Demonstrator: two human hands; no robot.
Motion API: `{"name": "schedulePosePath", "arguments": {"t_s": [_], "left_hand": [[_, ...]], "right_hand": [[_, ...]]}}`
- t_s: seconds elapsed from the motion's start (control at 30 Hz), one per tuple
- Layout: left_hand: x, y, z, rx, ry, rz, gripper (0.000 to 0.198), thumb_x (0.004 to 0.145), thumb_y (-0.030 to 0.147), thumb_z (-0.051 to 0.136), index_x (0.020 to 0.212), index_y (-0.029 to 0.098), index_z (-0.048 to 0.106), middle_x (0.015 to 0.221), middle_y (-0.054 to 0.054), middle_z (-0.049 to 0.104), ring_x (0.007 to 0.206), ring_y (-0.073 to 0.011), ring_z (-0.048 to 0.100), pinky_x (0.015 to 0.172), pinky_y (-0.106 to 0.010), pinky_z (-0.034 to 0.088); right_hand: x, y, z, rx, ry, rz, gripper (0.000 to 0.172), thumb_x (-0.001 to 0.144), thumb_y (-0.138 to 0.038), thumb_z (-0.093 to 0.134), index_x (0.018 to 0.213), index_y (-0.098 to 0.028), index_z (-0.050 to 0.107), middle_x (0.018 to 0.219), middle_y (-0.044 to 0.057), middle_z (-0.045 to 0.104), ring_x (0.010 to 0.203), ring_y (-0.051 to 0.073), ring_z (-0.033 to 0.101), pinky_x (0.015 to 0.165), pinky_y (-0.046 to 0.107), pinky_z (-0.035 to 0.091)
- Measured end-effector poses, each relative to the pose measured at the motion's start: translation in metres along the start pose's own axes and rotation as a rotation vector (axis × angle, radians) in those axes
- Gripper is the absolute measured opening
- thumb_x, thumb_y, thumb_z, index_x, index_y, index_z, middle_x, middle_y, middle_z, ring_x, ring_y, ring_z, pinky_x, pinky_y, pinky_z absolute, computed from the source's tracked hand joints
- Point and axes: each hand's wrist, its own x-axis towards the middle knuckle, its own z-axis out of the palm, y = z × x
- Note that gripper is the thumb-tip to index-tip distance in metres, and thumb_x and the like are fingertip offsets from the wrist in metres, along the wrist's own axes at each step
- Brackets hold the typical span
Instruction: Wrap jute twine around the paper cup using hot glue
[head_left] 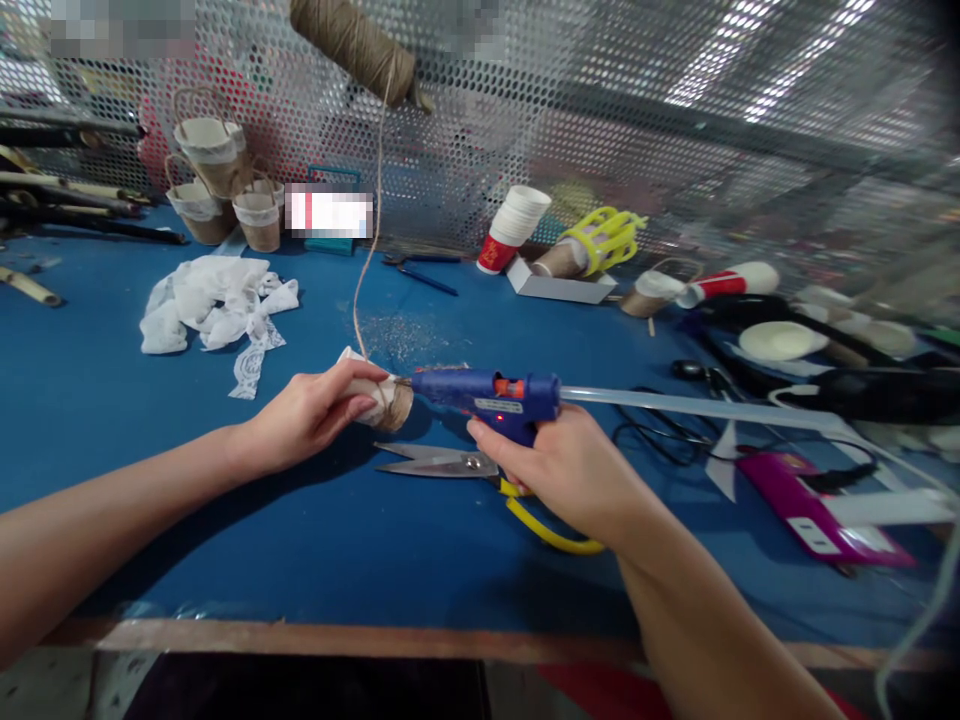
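My left hand [322,412] is closed around a small paper cup [390,405] wrapped in brown twine, tipped on its side above the table. From a spool [356,48] hung on the mesh, a strand of twine [369,260] runs down to the cup. My right hand [562,460] grips a blue glue gun [487,390] with a lit red light, a long clear glue stick [697,402] sticking out of its back. The gun's nozzle meets the cup's side or lies right by it. Below, scissors [450,463] with yellow handles lie with blades parted, partly hidden by my right hand.
White lace [217,300] lies heaped at left, near twine-wrapped cups [259,220] with handles. Pliers [424,272] lie at the back, beside stacked paper cups [514,230] and a white box lid [559,285]. A purple power strip [825,510] and cables sit at right.
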Motion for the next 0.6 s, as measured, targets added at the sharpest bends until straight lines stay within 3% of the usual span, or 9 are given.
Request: {"name": "schedulePosePath", "arguments": {"t_s": [0.6], "left_hand": [[0.0007,-0.0005,0.0002,0.002,0.006,0.014,0.025,0.089,0.026,0.036,0.108,0.013,0.047,0.087,-0.007,0.067,0.067,-0.0115,0.063,0.059,-0.019,0.046]], "right_hand": [[-0.0007,0.0024,0.0018,-0.009,0.021,-0.046,0.030,0.075,-0.035,0.051,0.050,-0.022,0.042,0.037,-0.003,0.047,0.036,0.011,0.045,0.040,0.024,0.037]]}}
